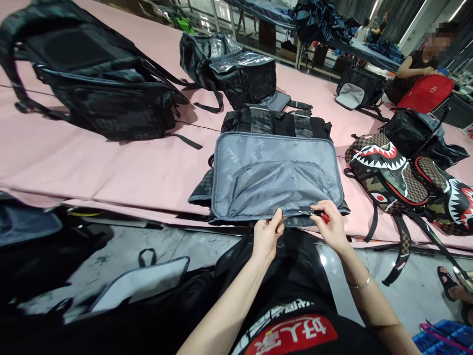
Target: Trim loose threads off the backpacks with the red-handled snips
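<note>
A black camouflage backpack (258, 121) lies on the pink table, its grey lined flap (236, 162) spread open towards me. My left hand (266, 235) pinches the near edge of this flap between thumb and fingers. Close beside it on the right, my right hand (330, 224) is closed around small red-handled thread snips (324, 217). Their metal tip points left along the flap's edge, towards my left hand. Whether the blades touch a thread there is too small to tell.
The pink table (111, 172) carries a large black backpack (111, 98), an open silver-lined bag (244, 74) and shark-patterned backpacks (380, 167). A co-worker (414, 69) handles a red bag (424, 93) at the far right. More bags hang or lie below the table's left edge.
</note>
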Demonstrator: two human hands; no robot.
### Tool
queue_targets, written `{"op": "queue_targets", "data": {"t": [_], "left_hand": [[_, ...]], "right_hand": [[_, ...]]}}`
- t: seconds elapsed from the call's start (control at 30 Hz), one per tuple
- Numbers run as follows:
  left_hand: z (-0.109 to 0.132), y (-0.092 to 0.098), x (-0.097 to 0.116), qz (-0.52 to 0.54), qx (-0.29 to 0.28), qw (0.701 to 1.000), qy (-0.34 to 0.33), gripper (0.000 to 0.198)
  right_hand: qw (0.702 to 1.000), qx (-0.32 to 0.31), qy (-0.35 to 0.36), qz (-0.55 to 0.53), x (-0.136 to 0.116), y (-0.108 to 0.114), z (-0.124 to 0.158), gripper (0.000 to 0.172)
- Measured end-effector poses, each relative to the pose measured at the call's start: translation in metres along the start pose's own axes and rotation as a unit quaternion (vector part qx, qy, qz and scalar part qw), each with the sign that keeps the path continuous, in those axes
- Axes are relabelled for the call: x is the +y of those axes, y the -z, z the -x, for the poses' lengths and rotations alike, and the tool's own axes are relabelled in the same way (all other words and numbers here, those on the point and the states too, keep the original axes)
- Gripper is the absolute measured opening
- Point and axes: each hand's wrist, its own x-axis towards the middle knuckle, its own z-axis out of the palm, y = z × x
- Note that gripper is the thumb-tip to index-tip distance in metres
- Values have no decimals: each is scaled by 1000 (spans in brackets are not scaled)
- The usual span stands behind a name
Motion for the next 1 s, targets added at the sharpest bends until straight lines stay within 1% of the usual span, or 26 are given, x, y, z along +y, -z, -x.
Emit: {"op": "queue_targets", "data": {"t": [0.07,0.13,0.27,0.33,0.4,0.53,0.73,0.87,0.93,1.0], "left_hand": [[0,0,-2,-6,-4,1000,-6,40],[-1,1,-5,-12,-5,1000,-14,38],[-2,1,-9,-13,-1,1000,-27,34],[0,1,-9,-5,1,1000,-27,35],[1,0,-8,7,6,1000,-24,37],[3,0,-7,17,15,999,-24,38],[0,3,-9,-2,-2,999,-35,41],[-1,5,-9,-9,-17,999,-34,38],[-1,6,-7,-10,-23,999,-31,35],[-1,6,-4,-16,-23,999,-22,32]], "right_hand": [[997,63,-36,13,1,-1,10,10],[994,81,-61,40,1,-3,20,12],[989,58,-110,82,-7,-16,37,17],[984,52,-143,92,-11,-25,42,20],[981,50,-161,96,-14,-33,45,22],[983,46,-155,91,-13,-41,46,20],[983,36,-158,92,-14,-36,42,18],[984,33,-155,84,-15,-35,40,18],[984,53,-156,73,-13,-35,41,18],[981,91,-165,49,-9,-35,43,19]]}}
